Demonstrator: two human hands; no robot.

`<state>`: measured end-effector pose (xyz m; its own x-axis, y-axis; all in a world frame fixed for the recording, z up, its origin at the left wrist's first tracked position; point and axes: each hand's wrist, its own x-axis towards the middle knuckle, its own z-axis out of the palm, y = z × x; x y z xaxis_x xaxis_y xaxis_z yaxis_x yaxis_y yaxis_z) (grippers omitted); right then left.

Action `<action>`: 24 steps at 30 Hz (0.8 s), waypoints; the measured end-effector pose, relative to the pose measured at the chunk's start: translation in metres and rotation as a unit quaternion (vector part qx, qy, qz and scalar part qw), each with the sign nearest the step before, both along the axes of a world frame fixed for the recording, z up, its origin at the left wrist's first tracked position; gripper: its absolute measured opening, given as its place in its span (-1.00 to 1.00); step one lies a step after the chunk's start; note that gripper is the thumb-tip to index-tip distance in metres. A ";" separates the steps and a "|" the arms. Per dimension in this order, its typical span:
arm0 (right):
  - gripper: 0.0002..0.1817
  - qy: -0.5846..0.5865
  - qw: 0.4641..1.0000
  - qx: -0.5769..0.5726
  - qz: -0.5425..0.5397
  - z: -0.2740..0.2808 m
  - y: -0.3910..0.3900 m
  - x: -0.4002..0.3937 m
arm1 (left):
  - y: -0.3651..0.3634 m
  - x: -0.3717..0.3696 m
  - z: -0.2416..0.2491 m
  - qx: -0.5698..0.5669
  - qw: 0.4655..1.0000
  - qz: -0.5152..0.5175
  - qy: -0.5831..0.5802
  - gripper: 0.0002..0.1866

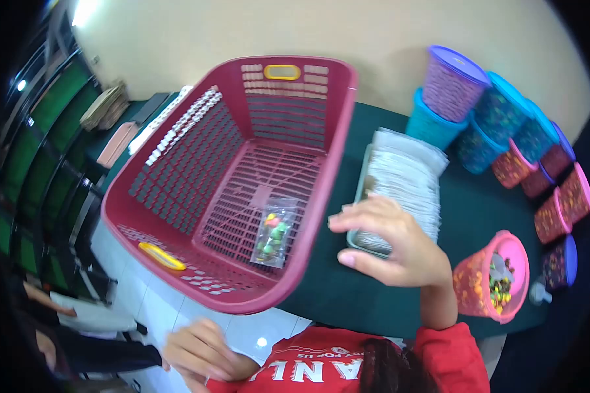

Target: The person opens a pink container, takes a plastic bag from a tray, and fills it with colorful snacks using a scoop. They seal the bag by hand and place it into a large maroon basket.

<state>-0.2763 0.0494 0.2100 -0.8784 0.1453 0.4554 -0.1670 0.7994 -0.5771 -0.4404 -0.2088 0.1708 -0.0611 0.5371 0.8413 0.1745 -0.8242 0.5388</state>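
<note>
My right hand (396, 242) hovers over the near side of a pale green tray (358, 190), thumb and fingers apart with nothing between them. A thick stack of clear plastic bags (403, 183) fills that tray. In front of my body, at the near side of the maroon laundry basket (344, 141), my left hand (203, 354) is smeared by motion, so its fingers do not show clearly. One small clear bag of colourful candies (274, 234) lies in the basket, against its right side.
A pink tub (478, 281) with loose candies and a scoop stands at right on the dark green table (387, 304). Lidded tubs (455, 82) line the back right. Another person's arm (49, 300) shows at lower left. A pink tray (117, 145) lies beyond the basket.
</note>
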 end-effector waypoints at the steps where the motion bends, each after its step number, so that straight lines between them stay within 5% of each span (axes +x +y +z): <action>1: -0.66 0.000 0.999 -0.042 0.006 -0.007 0.001 0.020 | 0.012 0.000 0.004 -0.056 0.981 -0.167 0.082 -0.76; 4: -0.69 -0.026 0.982 -0.178 -0.048 -0.041 -0.004 0.084 | 0.064 0.037 -0.018 -0.058 0.930 -0.360 0.035 -0.65; 6: -0.69 -0.056 0.958 -0.252 -0.123 -0.069 -0.015 0.126 | 0.077 0.058 -0.049 -0.300 0.878 -0.372 -0.005 -0.77; 9: -0.67 -0.099 0.909 -0.330 -0.233 -0.111 -0.037 0.184 | 0.120 0.102 -0.059 -0.481 0.832 -0.269 0.070 -0.83; 13: -0.67 -0.089 0.869 -0.327 -0.361 -0.125 -0.063 0.249 | 0.161 0.145 -0.090 -0.504 0.797 -0.292 0.156 -0.84; 24: -0.72 -0.008 0.759 -0.372 -0.534 -0.124 -0.075 0.409 | 0.214 0.279 -0.140 -0.540 0.733 -0.378 0.168 -0.67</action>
<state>0.1330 -0.0258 0.0862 -0.0830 0.9903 -0.1110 0.3600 -0.0741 -0.9300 -0.1613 0.0056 0.0303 0.7105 0.6745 -0.2007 0.1598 0.1231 0.9794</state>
